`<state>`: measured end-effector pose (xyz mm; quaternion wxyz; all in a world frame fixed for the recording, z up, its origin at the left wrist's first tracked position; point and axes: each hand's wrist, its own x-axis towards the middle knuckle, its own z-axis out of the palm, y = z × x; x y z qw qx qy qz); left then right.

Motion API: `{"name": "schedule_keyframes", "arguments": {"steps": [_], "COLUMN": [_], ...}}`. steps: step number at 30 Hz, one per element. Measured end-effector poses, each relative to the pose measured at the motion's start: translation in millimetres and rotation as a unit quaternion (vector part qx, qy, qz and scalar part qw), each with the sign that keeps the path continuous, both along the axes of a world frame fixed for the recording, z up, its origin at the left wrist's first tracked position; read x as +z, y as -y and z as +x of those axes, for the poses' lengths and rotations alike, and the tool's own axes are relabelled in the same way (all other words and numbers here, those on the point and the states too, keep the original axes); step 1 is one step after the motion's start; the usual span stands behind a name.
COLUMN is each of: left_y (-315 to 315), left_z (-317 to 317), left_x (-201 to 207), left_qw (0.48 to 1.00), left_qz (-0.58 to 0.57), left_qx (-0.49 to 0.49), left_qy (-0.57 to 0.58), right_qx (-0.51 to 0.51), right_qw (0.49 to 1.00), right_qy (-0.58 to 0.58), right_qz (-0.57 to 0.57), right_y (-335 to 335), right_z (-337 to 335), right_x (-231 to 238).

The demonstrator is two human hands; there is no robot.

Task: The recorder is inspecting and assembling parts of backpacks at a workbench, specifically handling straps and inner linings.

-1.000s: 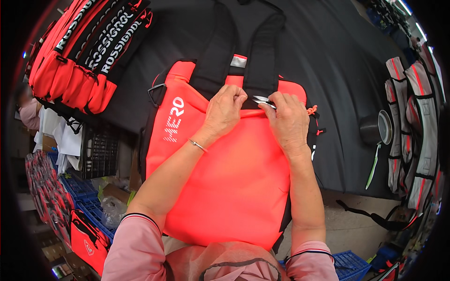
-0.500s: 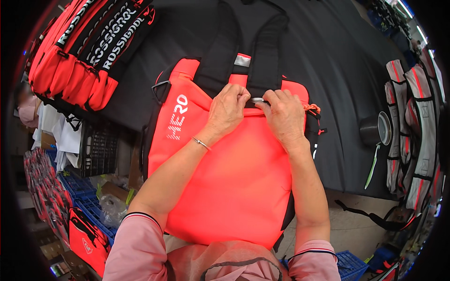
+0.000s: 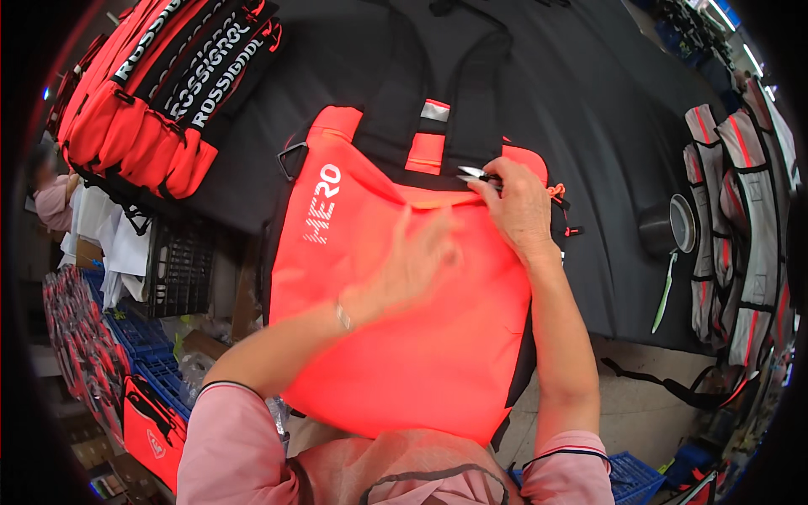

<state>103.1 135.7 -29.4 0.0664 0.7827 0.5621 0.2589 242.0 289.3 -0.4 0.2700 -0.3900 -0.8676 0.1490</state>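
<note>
A bright coral-red backpack with black shoulder straps lies on the black-covered table in front of me. My right hand is closed around small thread snips, their silver blades pointing left beside the base of the straps. Just below the blades runs the backpack's folded upper edge. My left hand is over the front panel, left of and below the right hand. Motion smears its fingers, so whether it holds anything cannot be made out.
Several stacked red and black bags stand at the far left. A dark cup and a green-handled tool sit at the right, beside hanging grey straps. A black crate is at the left; another person shows behind it.
My left hand has left the upper edge and moved down over the front panel, turning blurred. My right hand stays near the edge, and the snips' blades now show more.
</note>
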Motion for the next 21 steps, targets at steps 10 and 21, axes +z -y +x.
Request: {"name": "schedule_keyframes", "arguments": {"steps": [10,21], "left_y": [39.5,-69.0], "left_z": [70.3,-95.1], "left_x": [-1.9,67.8], "left_qw": [0.997,0.933], "left_qz": [-0.040,0.146], "left_qx": [-0.055,0.324], "left_qy": [-0.039,-0.054], "right_qx": [-0.027,0.055], "right_qw": [0.931,0.992], "right_qy": [-0.170,-0.098], "right_qz": [-0.323,-0.063], "right_y": [-5.8,64.3], "right_z": [-59.2,-37.3], "right_x": [32.2,-9.6]}}
